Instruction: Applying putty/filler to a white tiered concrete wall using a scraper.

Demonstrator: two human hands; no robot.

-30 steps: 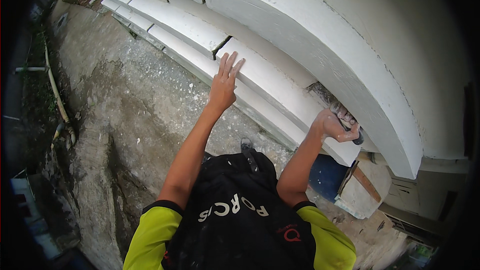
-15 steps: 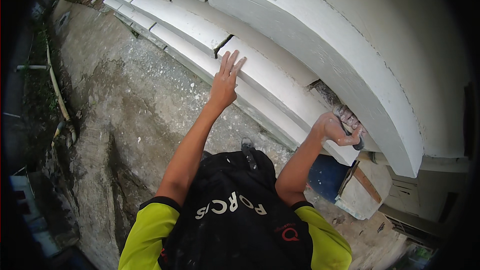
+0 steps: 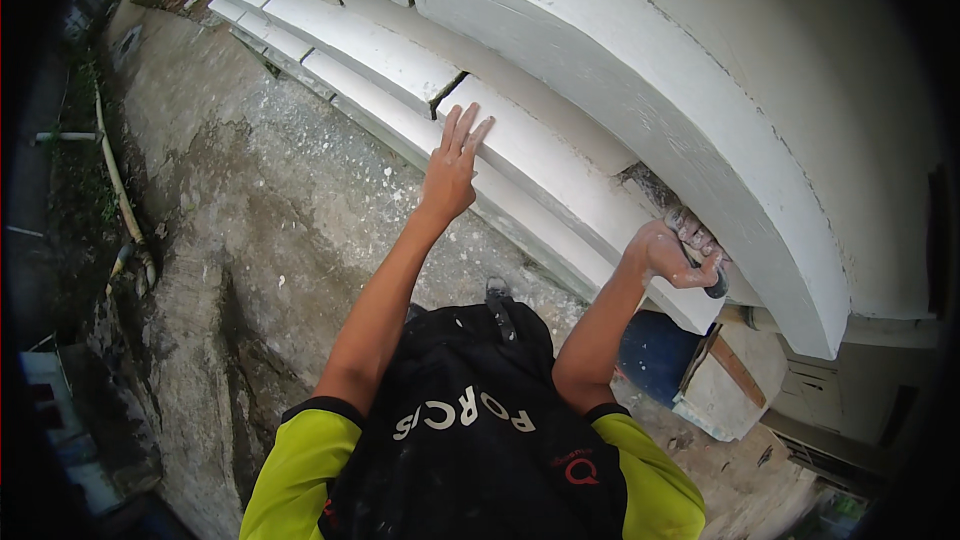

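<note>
My left hand (image 3: 449,175) lies with its fingers stretched out on a white moulded ledge block (image 3: 540,155), close to the dark gap at the block's left end. To the right, my right hand (image 3: 677,252) is wrapped round the dark handle of a trowel (image 3: 648,186). Its grey, smeared blade shows beyond my fingers, against the recess between that block and the upper white ledge (image 3: 620,65). The handle's rounded end sticks out below my thumb. My grip hides the middle of the trowel. White residue coats the fingers of both hands.
Dark joints split the stepped ledges on the wall. Below lies stained concrete ground (image 3: 250,200) spotted with white. A blue container (image 3: 655,352) and a pale board with a brown strip (image 3: 728,385) stand beneath my right forearm. A pipe (image 3: 125,195) runs along the far left.
The view has shifted very slightly. My left hand still rests on the ledge, and my right hand keeps its hold on the trowel in nearly the same place.
</note>
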